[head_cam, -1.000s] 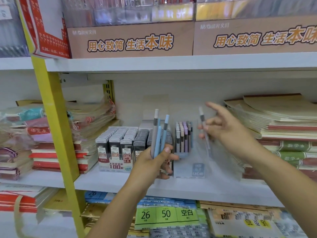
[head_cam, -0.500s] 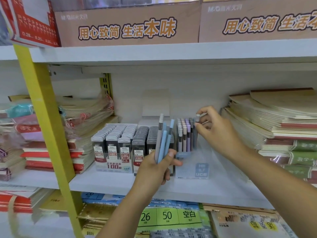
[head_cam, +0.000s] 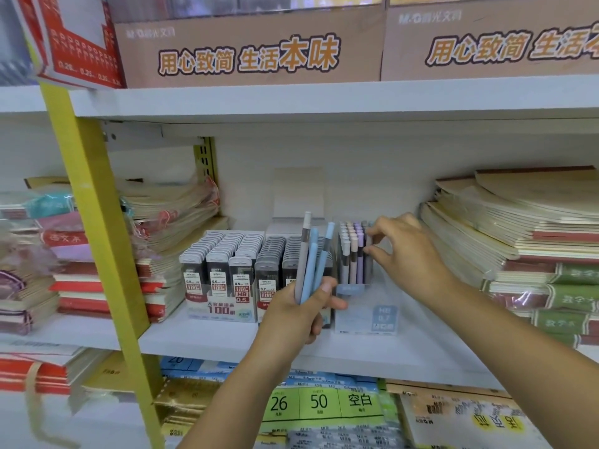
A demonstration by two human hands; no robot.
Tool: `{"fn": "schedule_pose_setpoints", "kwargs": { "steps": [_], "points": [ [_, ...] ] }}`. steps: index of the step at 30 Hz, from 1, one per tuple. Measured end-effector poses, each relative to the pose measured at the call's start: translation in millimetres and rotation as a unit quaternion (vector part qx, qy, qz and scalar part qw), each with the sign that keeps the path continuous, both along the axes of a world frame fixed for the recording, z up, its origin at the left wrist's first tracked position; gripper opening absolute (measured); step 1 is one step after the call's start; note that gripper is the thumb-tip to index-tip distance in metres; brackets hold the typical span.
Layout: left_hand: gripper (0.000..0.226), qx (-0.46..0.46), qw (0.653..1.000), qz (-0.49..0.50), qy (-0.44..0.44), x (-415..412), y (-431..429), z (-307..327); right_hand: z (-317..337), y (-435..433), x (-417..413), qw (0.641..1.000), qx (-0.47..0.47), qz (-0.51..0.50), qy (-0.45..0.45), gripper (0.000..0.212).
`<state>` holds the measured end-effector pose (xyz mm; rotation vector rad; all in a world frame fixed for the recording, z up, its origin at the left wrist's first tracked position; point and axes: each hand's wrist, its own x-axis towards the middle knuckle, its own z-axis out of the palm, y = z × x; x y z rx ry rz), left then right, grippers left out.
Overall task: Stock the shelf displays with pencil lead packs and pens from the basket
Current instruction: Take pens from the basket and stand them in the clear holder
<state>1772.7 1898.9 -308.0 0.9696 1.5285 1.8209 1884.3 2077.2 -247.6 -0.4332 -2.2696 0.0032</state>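
On the white middle shelf board (head_cam: 210, 335), between two stacks of notebooks, stand the two displays. To the left, a clear tray holds rows of grey-capped pencil lead packs (head_cam: 227, 264) with red-and-white labels, packed tight. Just beside it on the right is a clear plastic pen display box (head_cam: 366, 315), with pastel pens (head_cam: 351, 251) in cream, pink and purple standing upright in its back part.

A left hand (head_cam: 301, 314) is raised in front of the gap between the two displays. Its fingers are wrapped round a bundle of slim grey and light-blue pens (head_cam: 311, 260), held upright, and the bundle hides part of the lead packs behind it.

A right hand (head_cam: 411, 254) reaches in from the right to the display box. Its thumb and forefinger are narrowed on a dark grey pen (head_cam: 367, 270) at the right edge of the standing rows, and the other fingers are spread above.

Near that hand on the right is a tall stack of beige notebooks (head_cam: 518, 228). At the left lean plastic-wrapped notebooks (head_cam: 175, 222), with a yellow metal upright (head_cam: 94, 222) in front. Brown cardboard boxes (head_cam: 249, 50) printed in orange sit on the shelf above, and green labelled paper packs (head_cam: 317, 403) lie on the one below.
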Motion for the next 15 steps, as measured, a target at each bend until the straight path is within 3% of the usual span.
{"fn": "schedule_pose_setpoints", "kwargs": {
  "steps": [4, 6, 10, 15],
  "points": [
    [0.018, 0.008, 0.999, -0.034, -0.016, 4, -8, 4, 2, -21, 9, 0.998, -0.014, -0.012, 0.059, 0.025],
    [0.019, 0.011, 0.998, -0.054, -0.011, 7, -10, 7, 1, -48, 15, 0.991, -0.084, 0.064, 0.087, 0.025],
    [0.021, 0.005, 0.996, -0.090, 0.012, 17, -13, 11, 5, -81, 18, 0.904, -0.345, 0.241, 0.074, 0.027],
    [0.024, 0.015, 0.996, -0.090, -0.008, 21, -25, 11, 14, -84, 33, 0.840, -0.457, 0.253, 0.149, 0.026]
  ]
}}
